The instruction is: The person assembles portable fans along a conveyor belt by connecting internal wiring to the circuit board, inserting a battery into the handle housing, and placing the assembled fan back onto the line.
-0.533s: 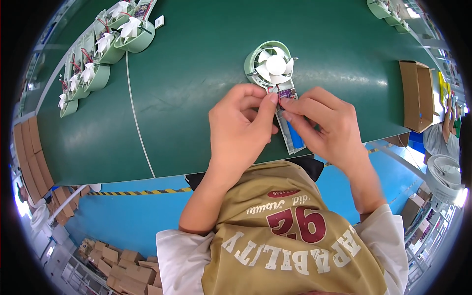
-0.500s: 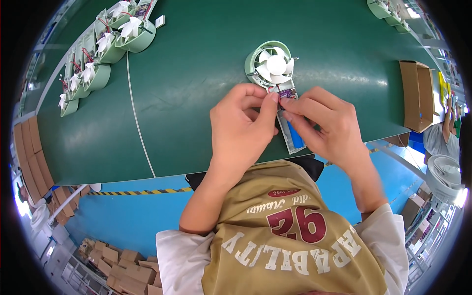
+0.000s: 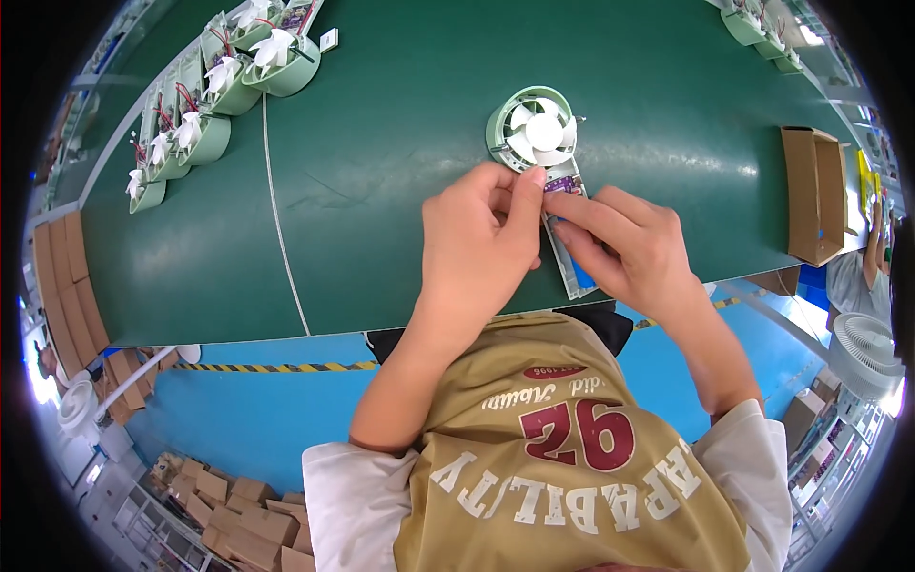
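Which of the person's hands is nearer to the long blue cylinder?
Right. The right hand partly covers the long blue cylinder; the left hand is farther off, to its left.

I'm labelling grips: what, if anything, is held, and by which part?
Cannot be told: the left hand and right hand nearly meet at the fan's handle, beside the purple board; their fingers hide any grip.

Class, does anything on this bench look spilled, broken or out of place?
Nothing clearly stands out. The fan lies open, its purple board and blue cylinder exposed, but the fans at upper left are open too. Whatever the fingers cover can't be judged.
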The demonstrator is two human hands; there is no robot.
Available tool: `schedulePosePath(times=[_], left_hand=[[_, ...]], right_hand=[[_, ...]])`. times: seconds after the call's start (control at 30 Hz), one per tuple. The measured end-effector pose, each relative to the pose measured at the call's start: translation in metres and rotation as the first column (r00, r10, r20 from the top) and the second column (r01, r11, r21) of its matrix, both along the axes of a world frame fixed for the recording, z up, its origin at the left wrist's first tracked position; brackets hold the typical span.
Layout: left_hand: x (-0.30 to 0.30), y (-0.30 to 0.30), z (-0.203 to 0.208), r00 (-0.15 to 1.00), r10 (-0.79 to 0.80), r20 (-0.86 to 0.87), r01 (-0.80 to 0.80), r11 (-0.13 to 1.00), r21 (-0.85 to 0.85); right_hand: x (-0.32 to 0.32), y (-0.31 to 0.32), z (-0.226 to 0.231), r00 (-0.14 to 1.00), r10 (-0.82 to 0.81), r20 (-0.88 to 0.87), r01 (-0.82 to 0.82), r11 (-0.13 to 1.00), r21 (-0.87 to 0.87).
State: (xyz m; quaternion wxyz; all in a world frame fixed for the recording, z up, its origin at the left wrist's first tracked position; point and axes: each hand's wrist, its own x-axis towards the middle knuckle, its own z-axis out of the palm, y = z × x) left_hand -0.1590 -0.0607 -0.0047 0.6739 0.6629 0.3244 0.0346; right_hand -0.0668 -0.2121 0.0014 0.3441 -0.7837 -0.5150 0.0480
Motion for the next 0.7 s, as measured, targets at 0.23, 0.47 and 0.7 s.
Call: schedulePosePath(times=[0.23,0.47,0.7], left_hand=[[-0.009,0.006,0.004,0.996,0.025,0.090,-0.043,0.978,0.205],[-0.018,0.019,-0.019,0.856,-0.421,0.301,-0.012,0.566,0.825],[-0.015,0.031,-0.007,0.813,-0.578,0.072,0.184,0.371,0.910]], right_hand=[[0.001,0.002,-0.004,0.999,-0.025,-0.039,0.025,1.000,-0.010],[0.001,0.004,-0.007,0.995,-0.058,-0.076,0.061,0.997,0.041],[0.005,0.008,0.000,0.766,-0.195,-0.612,0.211,0.976,-0.046]])
